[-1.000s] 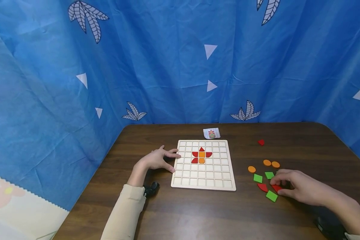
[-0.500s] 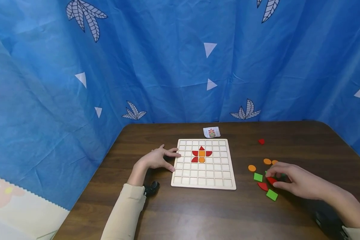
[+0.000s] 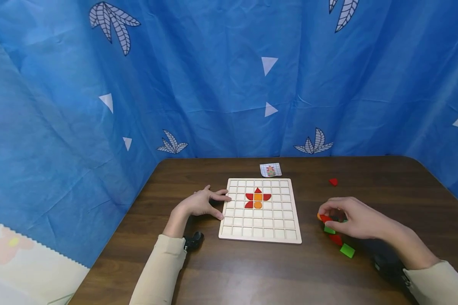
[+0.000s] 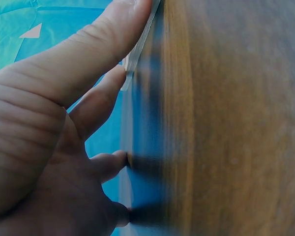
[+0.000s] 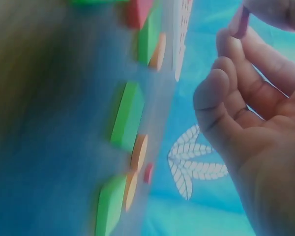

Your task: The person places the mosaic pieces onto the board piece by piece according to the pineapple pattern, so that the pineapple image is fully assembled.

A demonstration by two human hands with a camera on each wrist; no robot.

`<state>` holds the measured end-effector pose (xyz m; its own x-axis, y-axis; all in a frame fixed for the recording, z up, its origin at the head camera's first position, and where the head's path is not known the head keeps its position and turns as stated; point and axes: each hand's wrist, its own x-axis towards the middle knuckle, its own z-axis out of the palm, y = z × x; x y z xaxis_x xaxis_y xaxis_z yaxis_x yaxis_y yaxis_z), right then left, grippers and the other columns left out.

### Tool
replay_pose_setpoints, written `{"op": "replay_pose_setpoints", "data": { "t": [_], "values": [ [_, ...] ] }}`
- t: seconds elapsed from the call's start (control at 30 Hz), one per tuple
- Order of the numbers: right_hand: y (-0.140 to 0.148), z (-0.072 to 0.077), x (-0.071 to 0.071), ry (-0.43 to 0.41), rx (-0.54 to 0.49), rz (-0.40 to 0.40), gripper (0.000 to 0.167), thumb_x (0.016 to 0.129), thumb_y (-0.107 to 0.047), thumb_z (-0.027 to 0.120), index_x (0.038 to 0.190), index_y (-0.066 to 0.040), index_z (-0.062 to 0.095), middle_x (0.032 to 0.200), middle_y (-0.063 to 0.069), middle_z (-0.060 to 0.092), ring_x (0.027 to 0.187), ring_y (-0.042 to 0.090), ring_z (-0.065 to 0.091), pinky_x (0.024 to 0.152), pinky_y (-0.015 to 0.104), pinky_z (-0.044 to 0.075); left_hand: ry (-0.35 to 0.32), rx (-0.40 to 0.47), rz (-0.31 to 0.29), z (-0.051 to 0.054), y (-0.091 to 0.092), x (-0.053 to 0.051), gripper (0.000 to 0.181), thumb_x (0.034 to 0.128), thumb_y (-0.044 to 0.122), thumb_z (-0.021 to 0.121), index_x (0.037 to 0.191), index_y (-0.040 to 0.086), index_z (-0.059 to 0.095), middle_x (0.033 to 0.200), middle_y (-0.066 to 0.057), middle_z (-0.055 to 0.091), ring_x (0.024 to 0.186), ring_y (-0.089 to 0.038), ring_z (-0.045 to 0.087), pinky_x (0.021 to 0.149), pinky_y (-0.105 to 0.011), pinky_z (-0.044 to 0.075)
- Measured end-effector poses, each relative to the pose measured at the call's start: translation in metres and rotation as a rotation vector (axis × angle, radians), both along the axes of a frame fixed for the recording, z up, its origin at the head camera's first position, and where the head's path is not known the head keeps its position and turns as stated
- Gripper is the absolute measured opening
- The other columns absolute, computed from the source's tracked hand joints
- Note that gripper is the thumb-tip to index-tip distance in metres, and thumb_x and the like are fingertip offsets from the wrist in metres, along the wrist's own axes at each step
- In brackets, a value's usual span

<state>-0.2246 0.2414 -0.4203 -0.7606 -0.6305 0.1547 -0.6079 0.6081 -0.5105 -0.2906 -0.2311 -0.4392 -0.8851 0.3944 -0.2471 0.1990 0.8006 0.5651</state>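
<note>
Tabletop (image 3: pixel 252 275): left hand (image 3: pixel 199 202) spread at board edge (image 3: pixel 225 208); right hand (image 3: pixel 354 218), well apart, pinches red piece (image 3: pixel 325 218), shape unclear.

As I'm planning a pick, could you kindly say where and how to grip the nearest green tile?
Probably pinch the tile by opposite edges from above, coming from the near side: it lies flat, and a red piece sits beyond it.

The brown table (image 3: pixel 275 271) bears board (image 3: pixel 248 221), card (image 3: pixel 270 170) — and loose pieces (image 3: pixel 347 250).
</note>
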Motion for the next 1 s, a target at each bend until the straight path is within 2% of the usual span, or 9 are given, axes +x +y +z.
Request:
{"op": "replay_pose_setpoints", "data": {
  "t": [0.3, 0.7, 1.0],
  "values": [
    [-0.032, 0.005, -0.016, -0.012, -0.051, -0.039, 0.024, 0.087, -0.014, 0.082, 0.109, -0.015, 0.074, 0.090, -0.012, 0.063, 0.078, 0.005, 0.055, 0.064, 0.021, 0.051, 0.003, 0.019, -0.012, -0.001, 0.000, 0.000, 0.063, 0.0760, 0.040, 0.091, 0.134, 0.043, 0.068, 0.162, 0.012, 0.043, 0.161, -0.040, 0.000, 0.120, -0.076, 0.004],
    [-0.084, 0.004, -0.045, -0.014, -0.082, -0.109, 0.019, 0.088, -0.012, 0.079, 0.106, -0.008, 0.074, 0.084, -0.005, 0.063, 0.075, 0.014, 0.055, 0.063, 0.023, 0.048, -0.004, 0.027, -0.011, -0.001, -0.001, 0.000, 0.063, 0.0759, 0.039, 0.091, 0.134, 0.043, 0.068, 0.162, 0.012, 0.042, 0.161, -0.039, -0.001, 0.121, -0.075, 0.002],
    [-0.123, -0.006, -0.059, -0.082, -0.036, -0.143, 0.020, 0.088, -0.015, 0.078, 0.107, -0.009, 0.076, 0.090, -0.002, 0.068, 0.085, 0.019, 0.057, 0.074, 0.030, 0.052, -0.009, 0.031, -0.007, 0.000, 0.000, 0.001, 0.063, 0.0761, 0.038, 0.091, 0.135, 0.041, 0.068, 0.162, 0.011, 0.043, 0.161, -0.040, -0.001, 0.121, -0.076, 0.001]
  ]
}}
